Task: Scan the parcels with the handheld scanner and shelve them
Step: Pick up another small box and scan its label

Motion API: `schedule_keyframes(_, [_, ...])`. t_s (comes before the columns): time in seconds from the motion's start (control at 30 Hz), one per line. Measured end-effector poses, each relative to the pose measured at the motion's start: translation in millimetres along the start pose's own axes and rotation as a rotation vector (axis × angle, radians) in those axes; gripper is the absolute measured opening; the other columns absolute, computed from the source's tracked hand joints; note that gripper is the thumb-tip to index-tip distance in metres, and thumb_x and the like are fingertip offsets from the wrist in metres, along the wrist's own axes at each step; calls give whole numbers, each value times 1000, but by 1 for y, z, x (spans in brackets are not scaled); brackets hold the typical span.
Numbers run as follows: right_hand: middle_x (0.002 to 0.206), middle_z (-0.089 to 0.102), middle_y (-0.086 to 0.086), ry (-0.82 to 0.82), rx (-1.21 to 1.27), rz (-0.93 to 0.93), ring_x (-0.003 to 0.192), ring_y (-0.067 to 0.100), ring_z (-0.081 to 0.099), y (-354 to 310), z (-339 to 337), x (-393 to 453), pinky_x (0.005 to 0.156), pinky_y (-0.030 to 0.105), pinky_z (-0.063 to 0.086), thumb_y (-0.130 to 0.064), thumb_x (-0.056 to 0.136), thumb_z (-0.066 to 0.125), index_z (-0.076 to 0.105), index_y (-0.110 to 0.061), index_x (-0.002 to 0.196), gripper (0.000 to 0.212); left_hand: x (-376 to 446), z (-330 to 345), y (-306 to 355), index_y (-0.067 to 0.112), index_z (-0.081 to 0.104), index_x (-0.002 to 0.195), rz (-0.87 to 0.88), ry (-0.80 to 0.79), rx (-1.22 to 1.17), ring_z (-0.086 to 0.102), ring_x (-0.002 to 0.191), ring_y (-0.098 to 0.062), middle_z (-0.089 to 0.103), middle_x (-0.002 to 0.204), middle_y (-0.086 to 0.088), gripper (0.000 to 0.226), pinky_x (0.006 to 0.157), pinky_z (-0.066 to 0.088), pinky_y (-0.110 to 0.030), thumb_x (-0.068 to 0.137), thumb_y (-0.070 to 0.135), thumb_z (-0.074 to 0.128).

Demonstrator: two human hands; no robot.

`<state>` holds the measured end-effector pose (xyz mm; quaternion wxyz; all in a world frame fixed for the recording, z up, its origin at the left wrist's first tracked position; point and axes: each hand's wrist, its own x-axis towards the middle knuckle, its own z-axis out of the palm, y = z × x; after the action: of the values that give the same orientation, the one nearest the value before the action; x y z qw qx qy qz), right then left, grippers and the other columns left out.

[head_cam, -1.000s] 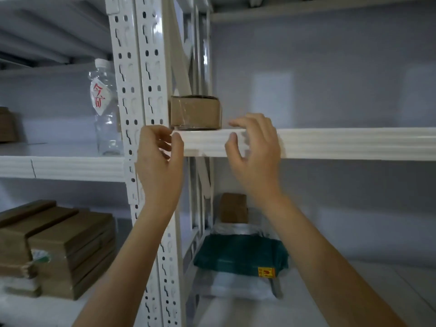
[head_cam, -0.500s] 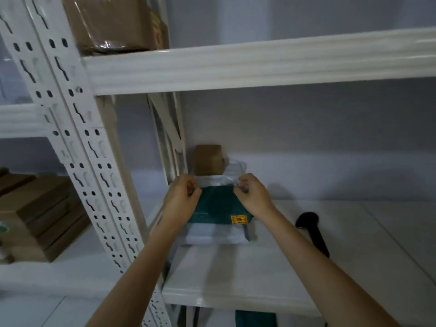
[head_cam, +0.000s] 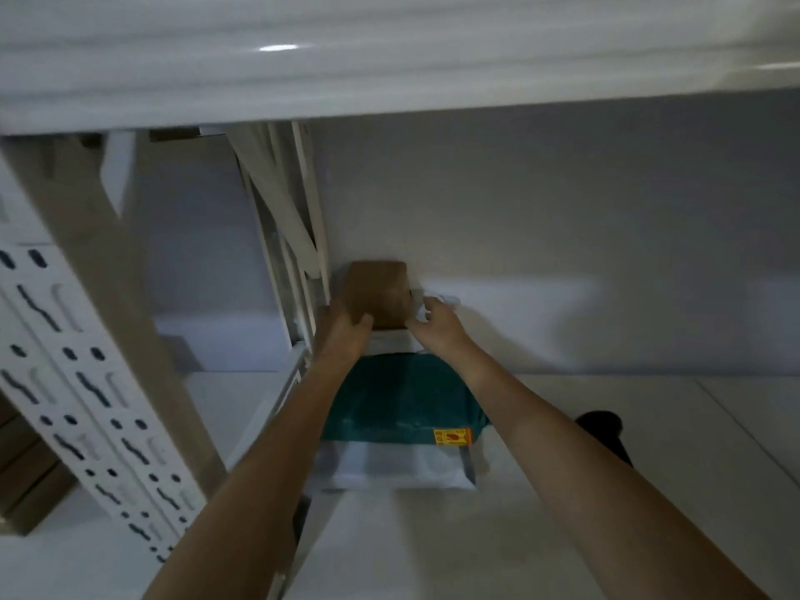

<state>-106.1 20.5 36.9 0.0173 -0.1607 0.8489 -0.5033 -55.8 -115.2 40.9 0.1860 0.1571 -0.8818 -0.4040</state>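
Note:
A small brown cardboard parcel [head_cam: 383, 292] stands at the back of the lower shelf, against the wall. My left hand [head_cam: 344, 329] grips its left front corner. My right hand [head_cam: 437, 329] is at its right side, fingers curled by the box and the crumpled white plastic there. In front lies a teal bag parcel [head_cam: 402, 400] with a yellow label, stacked on a white plastic mailer [head_cam: 389, 467]. The black handheld scanner [head_cam: 604, 430] lies on the shelf to the right, partly hidden by my right forearm.
A white shelf beam [head_cam: 389, 58] runs overhead, close to the camera. White perforated uprights [head_cam: 82, 383] stand at the left, with brown boxes [head_cam: 26, 474] on the neighbouring shelf behind them. The white shelf board [head_cam: 606, 534] extends to the right.
The view dropped from the upper shelf to the lower one. Both hands left the upper shelf edge, passed the teal bag, and reached back to the brown parcel by the wall.

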Motion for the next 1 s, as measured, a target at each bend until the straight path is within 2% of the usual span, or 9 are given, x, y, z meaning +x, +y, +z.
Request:
schedule_keyframes(0.1, [129,53,20,-49,12,46,121,31,49,-3,10,23,94,30,40,-7,93,48,44,-1,132,40,31,6,-4,10,31,144,-44,-12,-19,50,121,-33,46,138,-17,58,99,43,-39,92,27,49])
schedule_keyframes(0.2, [106,56,15,-60,26,45,104,25,53,1,19,40,76,25,42,-6,89,50,50,-11,113,24,47,12,-3,10,26,145,-86,-3,-30,45,125,-33,40,143,-16,60,101,39,-40,93,29,47])
schedule_keyframes(0.3, [98,58,11,-67,25,59,94,20,51,6,23,52,75,24,39,-7,90,49,56,-8,103,15,56,17,-2,10,25,145,-81,5,-46,44,126,-33,40,143,-16,59,102,38,-41,94,28,47])
schedule_keyframes(0.4, [84,51,-1,-76,53,68,93,18,47,3,24,55,74,23,37,-19,94,46,47,-24,84,11,60,20,-1,9,33,141,-73,29,-116,47,123,-31,45,139,-15,52,98,38,-35,94,25,46])
schedule_keyframes(0.57, [105,59,15,20,314,126,99,24,54,2,14,55,91,35,46,-28,96,40,55,-8,102,26,56,19,4,10,38,136,-95,76,-256,49,120,-29,49,134,-13,49,96,39,-35,93,29,51])
schedule_keyframes(0.7, [86,57,6,31,485,203,90,23,58,8,2,54,79,34,54,-41,92,51,49,-7,99,34,44,20,11,4,47,122,-85,95,-337,54,109,-27,55,119,-16,37,82,39,-29,92,24,52])
schedule_keyframes(0.8, [99,61,13,13,514,214,101,28,63,12,-3,52,85,34,55,-49,87,56,51,2,114,59,34,24,20,5,48,119,-27,112,-367,52,102,-21,53,108,-12,30,82,37,-25,93,20,51])
schedule_keyframes(0.9, [115,56,11,69,515,223,108,26,58,11,-16,43,94,37,49,-54,91,45,44,-4,128,62,28,26,29,6,41,138,4,96,-348,49,106,-17,50,118,-5,48,86,36,-22,96,26,47])
schedule_keyframes(1.0, [112,61,13,71,589,224,100,26,59,8,-34,36,88,37,52,-53,95,32,53,-9,122,55,24,27,33,1,59,122,-9,89,-391,55,109,-24,56,121,-14,42,85,38,-24,96,30,43])
